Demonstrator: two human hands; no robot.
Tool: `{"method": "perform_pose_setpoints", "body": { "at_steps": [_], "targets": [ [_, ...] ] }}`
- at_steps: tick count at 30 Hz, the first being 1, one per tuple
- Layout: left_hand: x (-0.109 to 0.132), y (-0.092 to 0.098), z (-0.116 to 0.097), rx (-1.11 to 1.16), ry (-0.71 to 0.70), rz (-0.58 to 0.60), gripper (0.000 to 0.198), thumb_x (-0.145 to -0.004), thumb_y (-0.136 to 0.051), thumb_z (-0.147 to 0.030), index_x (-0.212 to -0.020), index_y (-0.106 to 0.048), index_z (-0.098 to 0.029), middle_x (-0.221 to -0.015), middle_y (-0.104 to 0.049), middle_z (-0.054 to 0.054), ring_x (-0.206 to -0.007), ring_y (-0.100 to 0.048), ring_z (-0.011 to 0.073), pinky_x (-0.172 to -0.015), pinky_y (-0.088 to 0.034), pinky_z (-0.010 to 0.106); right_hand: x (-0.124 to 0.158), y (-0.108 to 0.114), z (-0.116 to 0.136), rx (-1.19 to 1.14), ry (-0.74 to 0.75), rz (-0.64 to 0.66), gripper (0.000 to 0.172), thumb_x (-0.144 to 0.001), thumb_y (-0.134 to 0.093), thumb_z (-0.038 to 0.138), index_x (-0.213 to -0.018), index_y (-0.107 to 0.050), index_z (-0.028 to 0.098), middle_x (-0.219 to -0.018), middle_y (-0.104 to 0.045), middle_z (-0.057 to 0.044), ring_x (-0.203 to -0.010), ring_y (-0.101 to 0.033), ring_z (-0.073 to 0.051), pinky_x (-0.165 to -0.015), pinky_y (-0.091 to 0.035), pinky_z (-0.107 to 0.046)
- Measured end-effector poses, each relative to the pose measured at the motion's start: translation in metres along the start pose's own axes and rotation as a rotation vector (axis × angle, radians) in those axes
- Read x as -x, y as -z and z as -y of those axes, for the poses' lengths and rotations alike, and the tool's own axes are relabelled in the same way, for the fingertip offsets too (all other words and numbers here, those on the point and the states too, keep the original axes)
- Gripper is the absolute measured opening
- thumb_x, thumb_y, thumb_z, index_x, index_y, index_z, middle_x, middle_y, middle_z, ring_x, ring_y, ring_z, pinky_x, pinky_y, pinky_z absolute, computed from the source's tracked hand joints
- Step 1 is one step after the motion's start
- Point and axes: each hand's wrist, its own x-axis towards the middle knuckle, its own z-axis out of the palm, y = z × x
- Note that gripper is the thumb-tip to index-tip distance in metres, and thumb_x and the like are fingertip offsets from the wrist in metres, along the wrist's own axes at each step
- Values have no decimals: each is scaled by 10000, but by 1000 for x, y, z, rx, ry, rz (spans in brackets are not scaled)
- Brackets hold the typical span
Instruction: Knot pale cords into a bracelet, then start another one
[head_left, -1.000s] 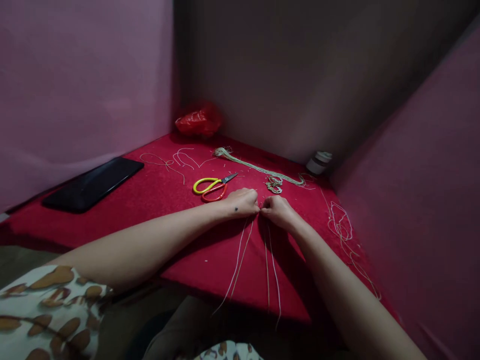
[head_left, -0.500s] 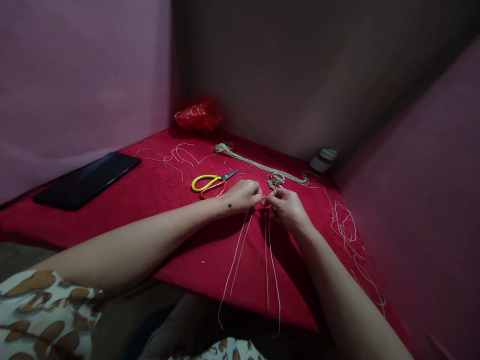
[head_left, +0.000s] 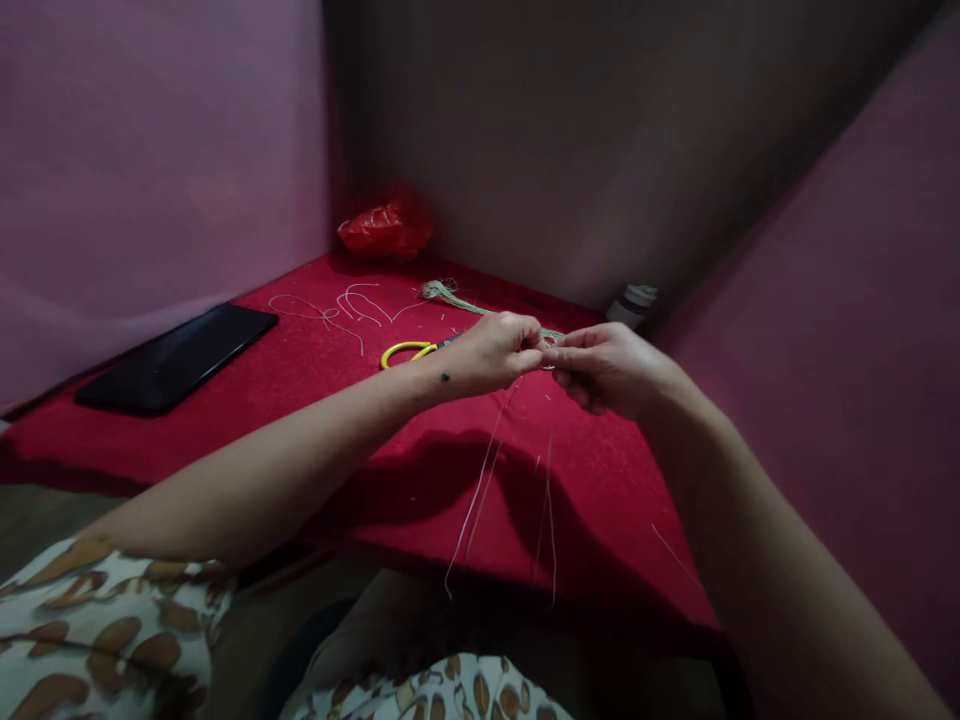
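Observation:
My left hand (head_left: 510, 350) and my right hand (head_left: 607, 368) meet over the middle of the red cloth, fingertips almost touching. Both are closed in a pinch on thin cords. Several pale and tan cord ends (head_left: 480, 490) hang down from the hands toward the front edge. The exact spot where the cords join is hidden by my fingers. Just behind my left wrist lie scissors with a yellow handle (head_left: 401, 352), partly covered by the arm. A bundle of greenish cords (head_left: 442, 291) stretches behind my hands, its right part hidden by them.
A black phone or tablet (head_left: 180, 355) lies at the left of the red cloth (head_left: 315, 400). Loose cord pieces (head_left: 322, 313) are behind it. A crumpled red plastic bag (head_left: 386, 230) sits in the back corner, and a white-capped container (head_left: 634, 303) at the back right. Walls enclose the table.
Both hands have risen and shifted slightly right, with the hanging cords lifted along. My right forearm now covers the loose cords on the right. The camera view has shifted a little.

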Motion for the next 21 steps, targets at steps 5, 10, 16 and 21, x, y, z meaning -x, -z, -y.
{"method": "perform_pose_setpoints", "body": {
  "at_steps": [5,10,16,21],
  "targets": [
    [-11,18,-33,346,72,38,118,-747,-487,5,-750,-518,-109,-558,-556,-14,-371,-454,31,-401,-267,176,14,17,51,357,85,-147,241,-763,-637,212,-548,-555,138,-352,-444,34,-271,-377,-39,-276,-240,-160],
    [-16,29,-50,662,45,82,77,-787,-525,-27,-775,-550,-100,-550,-526,-14,-385,-445,25,-413,-245,187,25,29,91,359,235,-275,194,-769,-600,152,-579,-561,152,-405,-471,31,-301,-388,-51,-264,-273,-172],
    [-16,19,-52,726,131,184,83,-815,-587,-148,-893,-599,-122,-519,-516,-23,-325,-362,20,-385,-175,208,34,25,120,376,314,-432,158,-746,-578,42,-608,-606,116,-455,-496,25,-314,-400,-54,-255,-278,-176],
    [-16,11,-48,710,128,326,146,-800,-625,-182,-942,-625,-150,-577,-534,-9,-355,-342,13,-363,-184,186,35,24,137,378,377,-492,146,-706,-634,42,-581,-618,116,-441,-504,18,-317,-422,-62,-263,-311,-178]
  ]
}}
